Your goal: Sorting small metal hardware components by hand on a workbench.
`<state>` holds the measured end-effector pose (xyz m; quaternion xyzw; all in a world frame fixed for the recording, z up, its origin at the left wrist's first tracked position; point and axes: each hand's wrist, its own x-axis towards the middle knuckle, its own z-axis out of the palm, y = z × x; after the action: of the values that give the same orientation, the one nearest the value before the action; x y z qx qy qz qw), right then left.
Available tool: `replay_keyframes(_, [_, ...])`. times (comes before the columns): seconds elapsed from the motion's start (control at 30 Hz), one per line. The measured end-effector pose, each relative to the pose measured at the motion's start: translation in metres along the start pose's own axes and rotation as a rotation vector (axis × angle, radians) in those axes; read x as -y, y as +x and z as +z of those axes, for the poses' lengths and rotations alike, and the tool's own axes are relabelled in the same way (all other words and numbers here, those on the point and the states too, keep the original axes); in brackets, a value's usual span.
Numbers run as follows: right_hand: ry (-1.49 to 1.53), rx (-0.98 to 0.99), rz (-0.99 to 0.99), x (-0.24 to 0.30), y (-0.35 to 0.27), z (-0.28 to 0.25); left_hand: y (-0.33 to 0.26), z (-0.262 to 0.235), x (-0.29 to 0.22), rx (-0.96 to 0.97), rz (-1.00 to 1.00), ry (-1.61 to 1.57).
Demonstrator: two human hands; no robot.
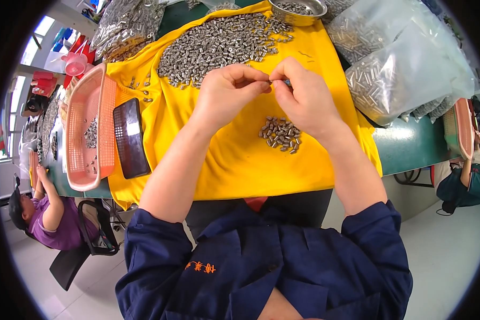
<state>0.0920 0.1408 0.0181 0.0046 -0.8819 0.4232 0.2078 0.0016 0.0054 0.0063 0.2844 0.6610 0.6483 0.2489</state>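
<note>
My left hand (230,96) and my right hand (306,97) meet fingertip to fingertip above a yellow cloth (226,165). Both are closed in a pinch; whatever small thing lies between the fingers is mostly hidden. A speck of blue shows at the right fingers. Just beyond my hands spreads a large heap of small metal cylinders (213,45). Below my right hand sits a smaller pile of the same shiny cylinders (280,134).
At left stand a pink plastic basket (108,128) with some metal pieces and a black tray (130,140). Bags of metal parts (376,88) crowd the right, a metal bowl (298,17) the far edge. A person in purple (64,221) sits at left, another (461,181) at right.
</note>
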Motion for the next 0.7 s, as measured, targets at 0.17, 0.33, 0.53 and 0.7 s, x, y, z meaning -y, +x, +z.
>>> replay_keyframes(0.17, [-0.072, -0.046, -0.007, -0.002, 0.0, -0.004, 0.005, -0.013, 0.012, -0.052, -0.006, 0.354])
replay_keyframes(0.33, [0.027, -0.092, 0.045, -0.004, 0.002, -0.005, 0.002, -0.005, 0.007, 0.005, 0.076, 0.49])
replay_keyframes(0.53, [0.225, -0.075, 0.066, -0.007, 0.003, -0.003, 0.001, -0.005, 0.012, 0.0, -0.06, -0.099])
replay_keyframes(0.7, [0.385, -0.027, 0.143, -0.004, 0.002, -0.006, -0.001, -0.007, 0.009, 0.086, -0.169, -0.483])
